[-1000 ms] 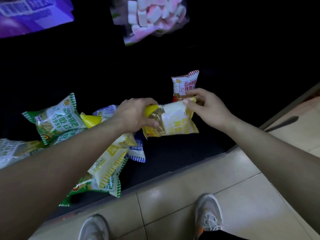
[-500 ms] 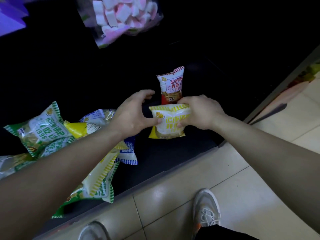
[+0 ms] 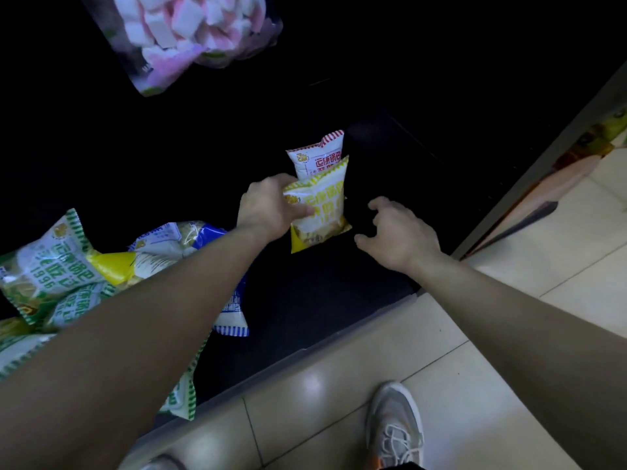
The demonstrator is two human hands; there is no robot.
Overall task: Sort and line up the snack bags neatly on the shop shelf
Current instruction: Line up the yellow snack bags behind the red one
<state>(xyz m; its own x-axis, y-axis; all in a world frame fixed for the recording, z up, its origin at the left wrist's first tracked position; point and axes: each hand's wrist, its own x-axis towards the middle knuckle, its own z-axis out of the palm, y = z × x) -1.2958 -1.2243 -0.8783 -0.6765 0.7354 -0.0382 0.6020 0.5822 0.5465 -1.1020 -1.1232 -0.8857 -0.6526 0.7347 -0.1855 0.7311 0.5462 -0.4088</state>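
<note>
On the dark bottom shelf (image 3: pixel 305 300) a yellow-trimmed snack bag (image 3: pixel 322 205) stands upright right in front of a red-trimmed snack bag (image 3: pixel 315 156). My left hand (image 3: pixel 268 206) grips the yellow bag's left edge. My right hand (image 3: pixel 397 232) hovers just right of that bag with fingers loosely spread, holding nothing. At the left lies a loose pile: a green-trimmed bag (image 3: pixel 47 262), a blue-trimmed bag (image 3: pixel 190 239) and another yellow bag (image 3: pixel 112 264), partly hidden under my left forearm.
A clear bag of pink and white marshmallows (image 3: pixel 190 35) hangs at the top. The shelf's front lip (image 3: pixel 305 361) meets a pale tiled floor (image 3: pixel 339 418), where my shoe (image 3: pixel 395 425) stands. A grey upright post (image 3: pixel 543 157) bounds the shelf at the right.
The yellow bag went from lying sideways between both hands to standing upright in front of the red bag. My right hand let go and drew back to the right.
</note>
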